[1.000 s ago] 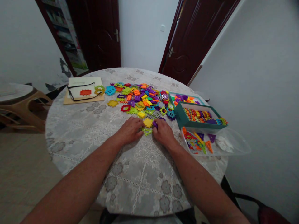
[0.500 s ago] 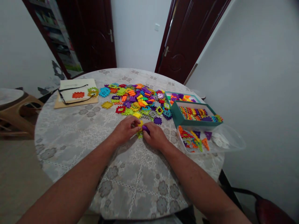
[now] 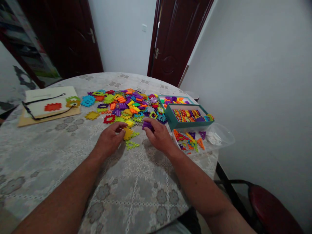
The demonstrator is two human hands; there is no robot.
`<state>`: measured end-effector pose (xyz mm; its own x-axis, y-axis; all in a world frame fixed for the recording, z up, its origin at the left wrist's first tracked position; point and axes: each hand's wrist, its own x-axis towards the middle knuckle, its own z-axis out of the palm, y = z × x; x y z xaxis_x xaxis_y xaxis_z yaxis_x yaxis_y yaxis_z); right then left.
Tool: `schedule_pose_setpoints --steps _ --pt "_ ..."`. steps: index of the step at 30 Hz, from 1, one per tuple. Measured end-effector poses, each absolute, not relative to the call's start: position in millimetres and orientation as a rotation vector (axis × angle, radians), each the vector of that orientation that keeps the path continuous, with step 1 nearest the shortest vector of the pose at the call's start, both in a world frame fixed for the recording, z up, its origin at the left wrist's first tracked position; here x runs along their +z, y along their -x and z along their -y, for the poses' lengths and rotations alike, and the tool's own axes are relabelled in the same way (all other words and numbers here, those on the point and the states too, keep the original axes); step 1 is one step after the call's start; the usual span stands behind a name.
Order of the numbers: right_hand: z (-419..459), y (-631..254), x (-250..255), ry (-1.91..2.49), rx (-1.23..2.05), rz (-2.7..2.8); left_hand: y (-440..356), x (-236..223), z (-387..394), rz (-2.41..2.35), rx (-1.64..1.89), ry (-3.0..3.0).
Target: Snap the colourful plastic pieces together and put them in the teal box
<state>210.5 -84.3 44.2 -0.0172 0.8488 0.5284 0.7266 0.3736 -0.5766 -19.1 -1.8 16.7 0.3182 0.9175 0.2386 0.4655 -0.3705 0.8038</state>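
Note:
Between thumb and fingers, my left hand (image 3: pixel 111 137) grips a yellow toothed building piece (image 3: pixel 127 134) by its left edge. A light green triangular piece (image 3: pixel 132 145) shows just below it, and more green teeth stick out to its right; whether they are joined to the yellow piece I cannot tell. Some way to the right, my right hand (image 3: pixel 158 134) pinches a purple piece (image 3: pixel 147 125), its lower part hidden by my thumb. Just beyond both hands lies a heap of colourful toothed pieces (image 3: pixel 126 104).
Right of the heap stands a green box (image 3: pixel 175 123) filled with sorted pieces. In front of it sits a clear plastic tray (image 3: pixel 227 138) of triangular and white pieces. At the left, glasses (image 3: pixel 34 116) lie on a notebook (image 3: pixel 48 92). A red chair (image 3: pixel 273 208) is at lower right.
My hands have moved apart: the left keeps the yellow piece, the right has drawn the purple piece away from it. The view has turned right, so the table shifts left.

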Motion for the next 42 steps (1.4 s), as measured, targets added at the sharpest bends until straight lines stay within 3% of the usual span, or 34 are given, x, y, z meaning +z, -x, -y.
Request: schedule_pose_setpoints --steps 10,17,20,26,30,42 --pt "48.9 -286.2 82.1 1.816 0.547 1.647 18.5 17.6 3.4 -1.28 0.873 -1.954" --pt "12.0 -350.5 111.9 1.742 0.106 1.227 16.9 13.6 4.0 -1.177 0.909 -1.923" --pt "30.1 -330.0 102.1 1.753 0.052 1.407 15.1 14.4 5.5 -1.111 0.902 -1.846" --pt "72.1 -235.5 43.6 1.7 0.346 1.956 14.7 17.1 6.8 -1.161 0.907 -1.765" --pt "87.0 -194.8 13.9 1.644 0.349 2.094 19.6 16.3 1.8 -1.253 1.005 -1.724" --pt "100.7 -174.3 9.3 1.707 0.306 2.158 23.8 14.0 -5.5 -1.277 1.041 -1.664"
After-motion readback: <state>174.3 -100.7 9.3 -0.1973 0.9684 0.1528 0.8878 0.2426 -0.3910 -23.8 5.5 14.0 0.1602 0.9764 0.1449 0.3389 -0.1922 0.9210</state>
